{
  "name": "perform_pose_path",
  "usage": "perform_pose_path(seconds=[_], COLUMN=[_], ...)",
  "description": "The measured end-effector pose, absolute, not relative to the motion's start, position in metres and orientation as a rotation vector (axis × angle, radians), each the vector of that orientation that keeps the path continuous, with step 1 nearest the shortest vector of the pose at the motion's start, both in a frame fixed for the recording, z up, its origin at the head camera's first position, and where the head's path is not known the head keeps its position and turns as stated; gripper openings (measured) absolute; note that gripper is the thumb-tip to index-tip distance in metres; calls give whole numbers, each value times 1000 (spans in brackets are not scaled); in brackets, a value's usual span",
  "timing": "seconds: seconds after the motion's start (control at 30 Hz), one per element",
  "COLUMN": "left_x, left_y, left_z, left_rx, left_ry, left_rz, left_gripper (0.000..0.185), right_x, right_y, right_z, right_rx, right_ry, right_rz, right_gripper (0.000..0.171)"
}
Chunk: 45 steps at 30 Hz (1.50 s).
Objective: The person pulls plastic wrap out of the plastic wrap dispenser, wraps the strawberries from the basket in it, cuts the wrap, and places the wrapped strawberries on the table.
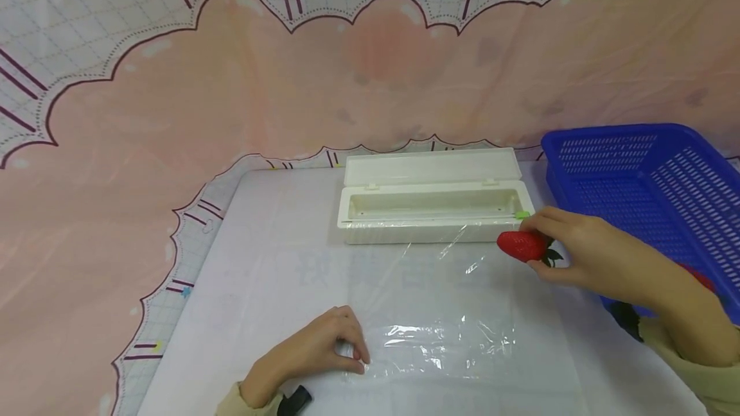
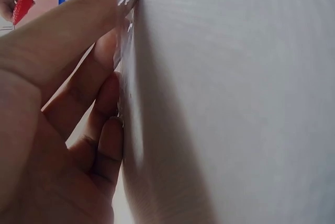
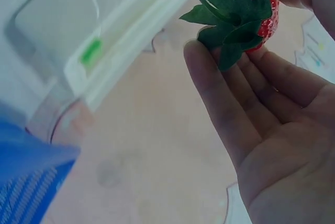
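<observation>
Pink patterned cloth backdrop [image 1: 370, 82], white tbl [image 1: 277, 236].

You find no readable text, label, brand or number in any view. White dispenser box [image 1: 433, 207] at 12 o'clock: plain, unmarked, only green tab [image 1: 523, 214] at its right end. Blue basket [image 1: 647, 178] at 2 o'clock: bare mesh, no marking. Backdrop cloth [image 1: 173, 114]: printed grid, scallops, stripes, no lettering. Faint bluish marks under plastic film [image 1: 439, 313] on white mat [image 1: 260, 262] too blurred for you to read.
</observation>
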<state>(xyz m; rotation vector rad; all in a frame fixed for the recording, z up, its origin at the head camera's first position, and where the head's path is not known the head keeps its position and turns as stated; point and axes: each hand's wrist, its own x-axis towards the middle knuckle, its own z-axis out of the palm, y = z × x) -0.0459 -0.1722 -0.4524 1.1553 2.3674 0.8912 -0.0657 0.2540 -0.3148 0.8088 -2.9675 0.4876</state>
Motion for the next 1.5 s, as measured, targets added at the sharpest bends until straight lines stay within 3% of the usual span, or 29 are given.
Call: perform_pose_path(seconds=[0.9, 1.5], left_x=[-47, -46], left_y=[-171, -171], left_z=[-451, -447], left_rx=[1139, 1123], left_ry=[2355, 2359], left_rz=[875, 866], left_gripper=[11, 10], right_x=[-56, -55], right_y=[182, 156], right_z=[-373, -397], right_rx=[1225, 1344], right_ry=[-2896, -2931], right_rz=[709, 661], right_gripper=[32, 21])
